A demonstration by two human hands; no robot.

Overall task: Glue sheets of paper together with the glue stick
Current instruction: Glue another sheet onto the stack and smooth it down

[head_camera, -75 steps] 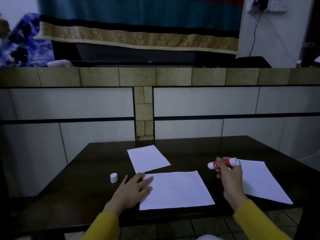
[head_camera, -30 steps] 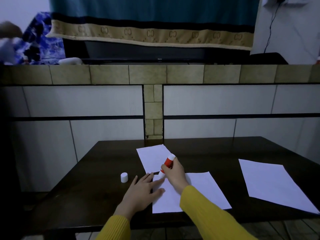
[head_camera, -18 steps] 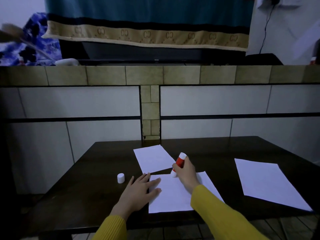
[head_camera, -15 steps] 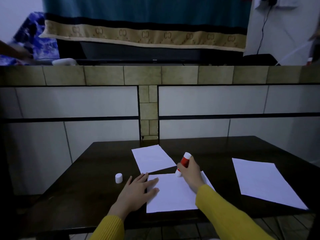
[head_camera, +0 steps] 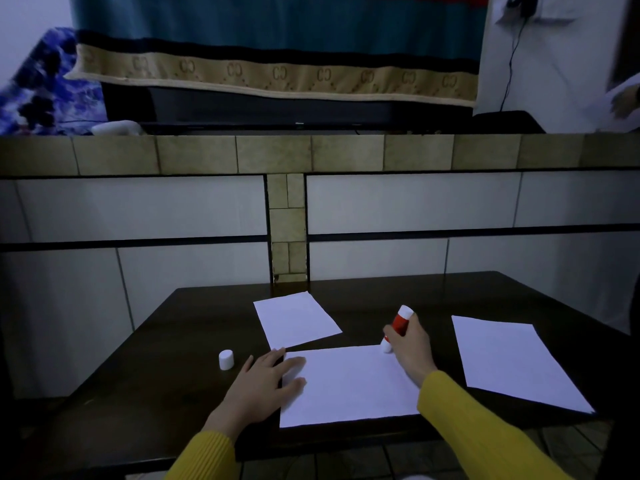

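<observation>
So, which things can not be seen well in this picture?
- Glue on the middle sheet: head view, too dim to tell.
- Tip of the glue stick: right hand partly hides it.
- Left edge of that sheet: under the left hand.
- Object at the right edge: blurred, cut off.
</observation>
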